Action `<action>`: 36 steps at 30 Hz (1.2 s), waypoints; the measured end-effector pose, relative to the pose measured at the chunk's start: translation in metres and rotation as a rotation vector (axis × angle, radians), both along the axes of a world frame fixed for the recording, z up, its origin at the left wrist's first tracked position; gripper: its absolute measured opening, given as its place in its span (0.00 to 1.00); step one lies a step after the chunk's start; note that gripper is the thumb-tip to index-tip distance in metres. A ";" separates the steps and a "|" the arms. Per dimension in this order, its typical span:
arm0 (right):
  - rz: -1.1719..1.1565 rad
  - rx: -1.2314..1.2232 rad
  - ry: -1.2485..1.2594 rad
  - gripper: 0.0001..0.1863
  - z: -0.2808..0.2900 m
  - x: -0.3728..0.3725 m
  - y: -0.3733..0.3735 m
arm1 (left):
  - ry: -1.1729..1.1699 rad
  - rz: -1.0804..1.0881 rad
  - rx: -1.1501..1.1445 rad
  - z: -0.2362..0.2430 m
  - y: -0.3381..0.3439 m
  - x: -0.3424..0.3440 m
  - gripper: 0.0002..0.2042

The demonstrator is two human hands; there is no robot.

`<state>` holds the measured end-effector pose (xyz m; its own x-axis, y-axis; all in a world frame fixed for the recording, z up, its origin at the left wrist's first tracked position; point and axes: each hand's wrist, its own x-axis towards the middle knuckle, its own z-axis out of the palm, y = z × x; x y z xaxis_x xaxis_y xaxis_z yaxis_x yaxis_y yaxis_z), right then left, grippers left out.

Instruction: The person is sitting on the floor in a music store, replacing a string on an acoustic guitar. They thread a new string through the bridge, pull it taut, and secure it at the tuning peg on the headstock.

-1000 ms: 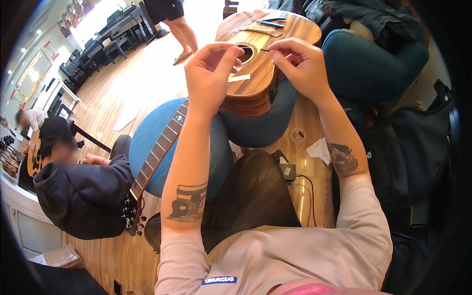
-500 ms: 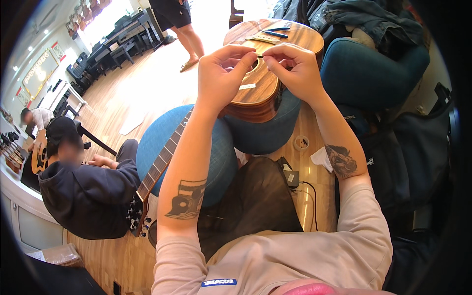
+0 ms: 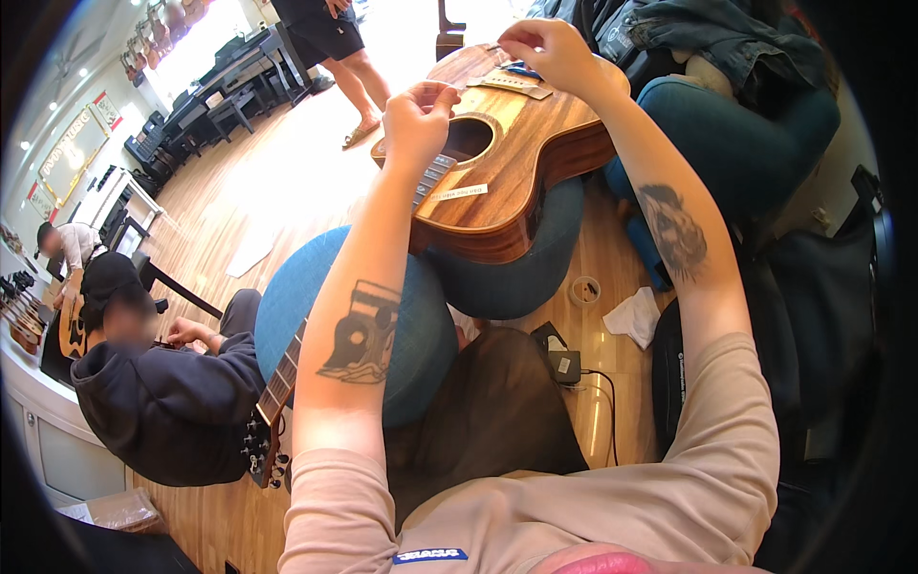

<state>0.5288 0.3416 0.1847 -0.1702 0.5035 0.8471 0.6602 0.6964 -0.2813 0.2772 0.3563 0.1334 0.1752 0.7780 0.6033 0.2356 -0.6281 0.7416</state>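
A brown acoustic guitar (image 3: 521, 177) lies face up across two round blue stools (image 3: 287, 297), its neck (image 3: 285, 375) running toward the lower left. My left hand (image 3: 416, 120) hovers over the sound hole with thumb and fingers pinched. My right hand (image 3: 547, 48) is raised above the bridge (image 3: 512, 86), also pinched. A thin guitar string, barely visible, seems to stretch between the two hands. A small white label sits on the guitar top below the sound hole.
A person in a dark hoodie (image 3: 163, 402) sits at the left on the wooden floor with another guitar. Someone stands at the top (image 3: 335, 43). A white tissue (image 3: 636, 316), a tape roll (image 3: 583, 290) and a black adapter (image 3: 559, 362) lie near the stools. A teal chair (image 3: 765, 134) holds jackets.
My hands have drawn apart: the right one rose toward the bridge end, while the left stayed by the sound hole. The view has shifted slightly.
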 end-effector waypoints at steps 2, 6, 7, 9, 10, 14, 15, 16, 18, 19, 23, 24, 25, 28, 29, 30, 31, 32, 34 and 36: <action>-0.069 -0.023 -0.123 0.10 0.010 0.003 0.040 | 0.025 0.050 -0.052 -0.003 0.018 0.017 0.10; -0.153 -0.067 -0.207 0.11 -0.015 0.024 0.106 | 0.035 0.136 -0.122 -0.008 0.044 0.058 0.11; -0.152 -0.071 -0.209 0.10 -0.022 0.025 0.108 | 0.032 0.174 -0.132 -0.007 0.054 0.066 0.11; -0.170 -0.070 -0.040 0.11 -0.036 0.029 0.114 | 0.012 0.212 -0.146 -0.007 0.076 0.087 0.11; -0.168 -0.090 -0.005 0.11 -0.036 0.019 0.116 | -0.011 0.254 -0.169 -0.008 0.094 0.085 0.11; -0.181 -0.180 0.101 0.11 -0.058 0.021 0.115 | 0.011 0.442 -0.275 -0.007 0.116 0.100 0.11; -0.185 -0.188 0.116 0.11 -0.064 0.030 0.115 | 0.049 0.426 -0.237 -0.010 0.113 0.105 0.11; -0.196 -0.193 0.095 0.11 -0.068 0.038 0.116 | 0.085 0.411 -0.198 -0.012 0.110 0.109 0.11; -0.195 -0.213 0.057 0.11 -0.074 0.046 0.119 | 0.114 0.409 -0.181 -0.010 0.109 0.109 0.10; -0.193 -0.209 0.086 0.11 -0.075 0.050 0.119 | 0.108 0.402 -0.167 -0.014 0.106 0.111 0.11; -0.190 -0.269 0.064 0.11 -0.074 0.039 0.117 | 0.249 0.420 -0.176 -0.012 0.101 0.103 0.12; -0.205 -0.242 0.040 0.11 -0.076 0.038 0.117 | 0.273 0.431 -0.147 -0.013 0.102 0.104 0.12; -0.220 -0.215 0.016 0.10 -0.076 0.037 0.117 | 0.297 0.442 -0.118 -0.014 0.102 0.105 0.13; -0.215 -0.216 0.096 0.09 -0.077 0.033 0.115 | 0.362 0.410 -0.028 -0.016 0.102 0.108 0.15; -0.219 -0.212 0.123 0.09 -0.076 0.031 0.115 | 0.363 0.416 -0.007 -0.016 0.102 0.108 0.15; -0.245 -0.205 0.108 0.09 -0.078 0.031 0.116 | 0.368 0.421 0.015 -0.017 0.101 0.108 0.15; -0.247 -0.203 0.083 0.10 -0.078 0.032 0.117 | 0.372 0.426 0.037 -0.016 0.099 0.108 0.15; -0.248 -0.201 0.059 0.10 -0.076 0.034 0.118 | 0.388 0.432 0.058 -0.015 0.099 0.108 0.15; -0.242 -0.188 0.033 0.10 -0.078 0.032 0.117 | 0.416 0.449 0.086 -0.016 0.100 0.108 0.15; -0.238 -0.154 0.040 0.11 -0.079 0.035 0.118 | 0.428 0.469 0.069 -0.017 0.099 0.110 0.15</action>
